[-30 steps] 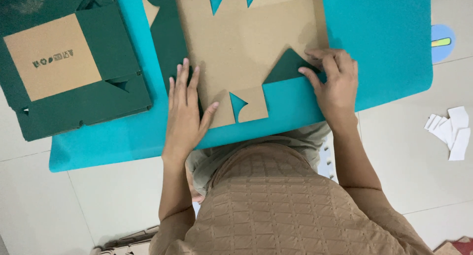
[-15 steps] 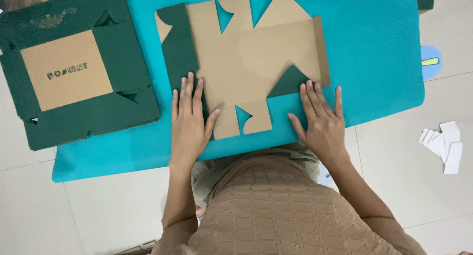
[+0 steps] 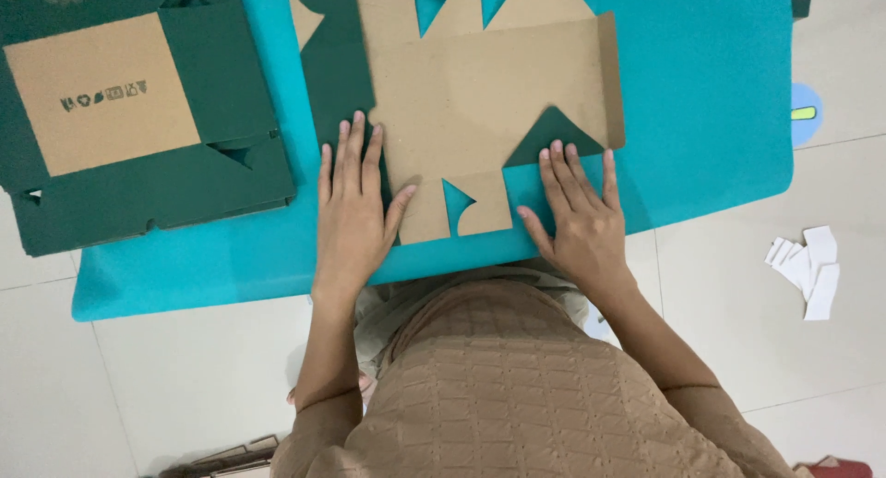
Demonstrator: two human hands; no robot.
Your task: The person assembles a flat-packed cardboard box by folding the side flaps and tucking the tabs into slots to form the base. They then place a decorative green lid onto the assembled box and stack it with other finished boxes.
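Cardboard (image 3: 480, 100), a flat die-cut box blank with a brown face and dark green flaps, is lying unfolded on a teal mat (image 3: 701, 90), reaching from the centre of the view up to 12 o'clock. Both hands are lying flat and released on it, fingers straight and slightly spread, grasping nothing. The left hand (image 3: 355, 210) is pressing down at about 9 o'clock from the blank's lower tabs, its fingers resting over the green flap at the blank's left edge and its thumb pointing toward the brown panel. The right hand (image 3: 577, 210) is pressing at about 3 o'clock from those tabs, its fingertips touching the green triangular flap and its palm lying on the mat just beside the blank's lower edge. Between the two hands a pair of small brown tabs is pointing toward 6 o'clock.

At 10 o'clock a folded box (image 3: 138, 127), dark green with a brown panel, is sitting partly on the mat and well apart from the hands. At 3 o'clock some white paper strips (image 3: 808, 266) are lying on the tiled floor (image 3: 185, 386).
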